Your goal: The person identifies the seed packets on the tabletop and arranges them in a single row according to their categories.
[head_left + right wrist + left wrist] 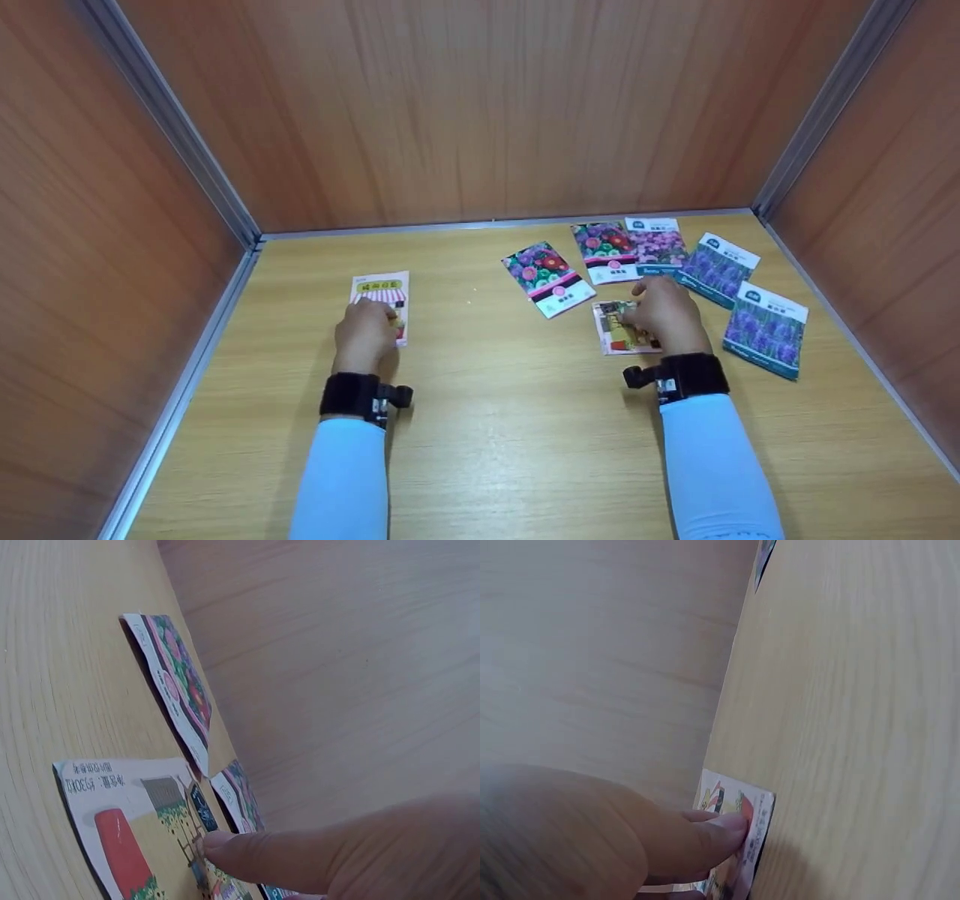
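My left hand (365, 334) is over a pink-edged seed packet (381, 283) with a striped awning picture, at the left of the table. The left wrist view shows its thumb (724, 829) on the face of this packet, with curled fingers close by. Farther right, my right hand (667, 311) holds a yellow-and-red picture seed packet (611, 337) by its right part. In the right wrist view the thumb (240, 851) lies on the printed face of that packet. The fingertips beneath the right hand are mostly hidden.
Beyond the right hand lie two red-and-purple flower packets (549, 279) (606, 251) and a pink flower packet (658, 247). Two lavender packets (716, 268) (766, 330) lie to its right. Wooden panels (480, 112) with metal edges enclose the table (487, 420).
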Demonstrator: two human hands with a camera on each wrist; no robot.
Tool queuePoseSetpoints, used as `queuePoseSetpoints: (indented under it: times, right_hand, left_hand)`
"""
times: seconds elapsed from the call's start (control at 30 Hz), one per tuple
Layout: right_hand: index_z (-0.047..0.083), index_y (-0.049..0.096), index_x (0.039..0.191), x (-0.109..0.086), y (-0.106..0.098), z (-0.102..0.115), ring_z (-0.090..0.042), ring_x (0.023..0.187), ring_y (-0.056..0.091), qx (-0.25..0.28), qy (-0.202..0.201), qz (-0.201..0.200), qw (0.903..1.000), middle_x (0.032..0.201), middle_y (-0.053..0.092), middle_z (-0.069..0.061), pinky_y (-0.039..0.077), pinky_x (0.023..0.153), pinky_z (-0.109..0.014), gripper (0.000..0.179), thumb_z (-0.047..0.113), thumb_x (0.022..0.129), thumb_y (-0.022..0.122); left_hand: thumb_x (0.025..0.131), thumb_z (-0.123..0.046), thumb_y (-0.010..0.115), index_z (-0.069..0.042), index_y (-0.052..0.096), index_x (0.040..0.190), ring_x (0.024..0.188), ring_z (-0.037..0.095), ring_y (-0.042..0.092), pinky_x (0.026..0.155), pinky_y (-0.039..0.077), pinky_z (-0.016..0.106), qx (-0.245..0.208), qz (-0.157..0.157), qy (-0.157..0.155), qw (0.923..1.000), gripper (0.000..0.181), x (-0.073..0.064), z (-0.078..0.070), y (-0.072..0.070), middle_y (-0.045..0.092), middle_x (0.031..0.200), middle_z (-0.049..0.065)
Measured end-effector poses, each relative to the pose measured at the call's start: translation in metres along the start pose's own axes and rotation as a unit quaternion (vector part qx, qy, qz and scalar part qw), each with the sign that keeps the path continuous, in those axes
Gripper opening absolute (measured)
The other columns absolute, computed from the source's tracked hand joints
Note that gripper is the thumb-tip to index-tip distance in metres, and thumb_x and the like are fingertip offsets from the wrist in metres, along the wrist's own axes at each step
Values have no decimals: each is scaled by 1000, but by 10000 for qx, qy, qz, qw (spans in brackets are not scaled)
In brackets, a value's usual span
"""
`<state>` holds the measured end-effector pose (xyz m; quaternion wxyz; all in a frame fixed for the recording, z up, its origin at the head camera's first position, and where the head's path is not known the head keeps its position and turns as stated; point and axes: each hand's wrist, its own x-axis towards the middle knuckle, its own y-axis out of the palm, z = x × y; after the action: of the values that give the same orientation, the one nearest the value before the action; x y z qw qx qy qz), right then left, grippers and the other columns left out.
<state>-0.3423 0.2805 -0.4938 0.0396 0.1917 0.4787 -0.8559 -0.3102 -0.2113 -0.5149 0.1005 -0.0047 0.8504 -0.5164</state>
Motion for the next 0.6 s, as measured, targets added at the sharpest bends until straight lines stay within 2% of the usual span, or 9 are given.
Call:
queuePoseSetpoints:
  times: [0.17, 0.33, 0.43, 0.6]
  right_hand:
    - [2, 61, 153, -4, -2, -2, -40, 124, 58, -90, 5, 97, 9999, 150, 61, -24, 57, 108, -55, 67, 36, 101, 88]
    - [-3, 62, 151, -3, 3, -6, -41, 124, 55, -214, -179, -25, 9996, 146, 62, -25, 55, 113, -60, 69, 34, 99, 89]
    - [-4, 63, 150, -2, 3, -7, -41, 123, 56, -224, -201, -17, 9995, 143, 63, -25, 55, 111, -59, 68, 32, 99, 89]
    - [-2, 64, 149, -4, 1, -6, -40, 120, 58, -183, -114, 172, 9996, 142, 61, -24, 56, 101, -50, 62, 29, 100, 88]
  left_hand:
    - [103, 4, 59, -5, 77, 140, 133, 46, 64, 111, 55, 63, 251, -133, 26, 9996, 42, 1, 16, -8, 70, 142, 26]
    - [94, 12, 64, -9, 78, 136, 123, 47, 67, 105, 57, 64, 109, -270, -103, 9995, 49, -4, 28, -12, 71, 135, 26]
    - [92, 13, 65, -9, 76, 138, 122, 47, 66, 105, 57, 65, 7, -246, -177, 9995, 52, -6, 32, -13, 69, 137, 27]
    - [93, 10, 63, -8, 74, 144, 125, 48, 64, 105, 57, 66, 82, -279, -202, 9994, 54, -5, 36, -14, 68, 138, 28]
